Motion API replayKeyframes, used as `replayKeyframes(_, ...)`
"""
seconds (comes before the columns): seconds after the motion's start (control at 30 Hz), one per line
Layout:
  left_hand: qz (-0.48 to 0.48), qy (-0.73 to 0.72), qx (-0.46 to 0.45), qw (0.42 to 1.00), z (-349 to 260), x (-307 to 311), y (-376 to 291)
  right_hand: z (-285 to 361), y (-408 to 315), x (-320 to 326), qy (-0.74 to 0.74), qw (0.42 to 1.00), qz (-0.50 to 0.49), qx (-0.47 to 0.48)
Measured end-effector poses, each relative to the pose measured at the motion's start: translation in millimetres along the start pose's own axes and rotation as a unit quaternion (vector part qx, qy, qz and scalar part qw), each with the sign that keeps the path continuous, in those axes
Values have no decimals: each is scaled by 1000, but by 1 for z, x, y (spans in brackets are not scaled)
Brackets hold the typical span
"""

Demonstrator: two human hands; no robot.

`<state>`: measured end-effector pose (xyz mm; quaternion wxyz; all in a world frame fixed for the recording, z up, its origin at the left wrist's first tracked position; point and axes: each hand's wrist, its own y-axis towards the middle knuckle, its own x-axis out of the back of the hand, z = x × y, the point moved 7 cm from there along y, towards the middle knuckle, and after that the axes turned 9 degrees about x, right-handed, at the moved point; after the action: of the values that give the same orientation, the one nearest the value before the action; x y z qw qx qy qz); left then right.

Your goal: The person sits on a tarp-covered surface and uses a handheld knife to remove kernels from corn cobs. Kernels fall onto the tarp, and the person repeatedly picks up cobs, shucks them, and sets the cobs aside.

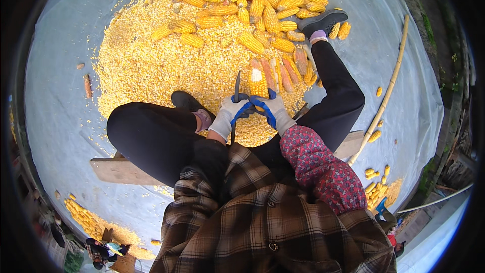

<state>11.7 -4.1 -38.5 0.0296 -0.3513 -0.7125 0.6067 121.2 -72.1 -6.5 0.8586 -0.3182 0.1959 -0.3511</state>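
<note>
My left hand (232,113), in a pale glove with blue coated fingers, is closed around a thin dark metal bar (237,83) that stands out above and below the fist. In my right hand (273,110), gloved the same way, is an ear of yellow corn (258,88); its upper end shows a bare white patch. The two hands nearly meet between my knees. Beneath them spreads a wide heap of loose corn kernels (151,64). Just beyond the held ear lie several partly stripped, reddish cobs (290,72).
A pile of whole corn ears (261,0) lies at the far side. I sit on a wooden bench (125,171) over a pale plastic sheet (60,94). A bamboo pole (386,102) lies at right. Other people (99,252) are behind me, near more corn ears (81,216).
</note>
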Motion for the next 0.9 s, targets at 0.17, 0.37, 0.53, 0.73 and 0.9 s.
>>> replayKeyframes(0.17, -54, -93, -86, 991, -20, 2, -4, 10, -12, 6, -201, 978, 39, 41)
replayKeyframes(0.37, -65, -66, -101, 991, -21, 5, 1, 27, -38, -26, -537, 828, 87, 135)
replayKeyframes(0.53, 6, -97, -105, 990, -19, 3, 4, 3, -32, -19, -120, 973, 139, -137)
replayKeyframes(0.73, -108, -149, -95, 978, -14, 8, 8, -3, -24, -31, -553, 823, 122, 44)
replayKeyframes(0.9, -266, -46, -132, 954, -13, 23, 14, -12, -25, -43, -596, 794, 101, 70)
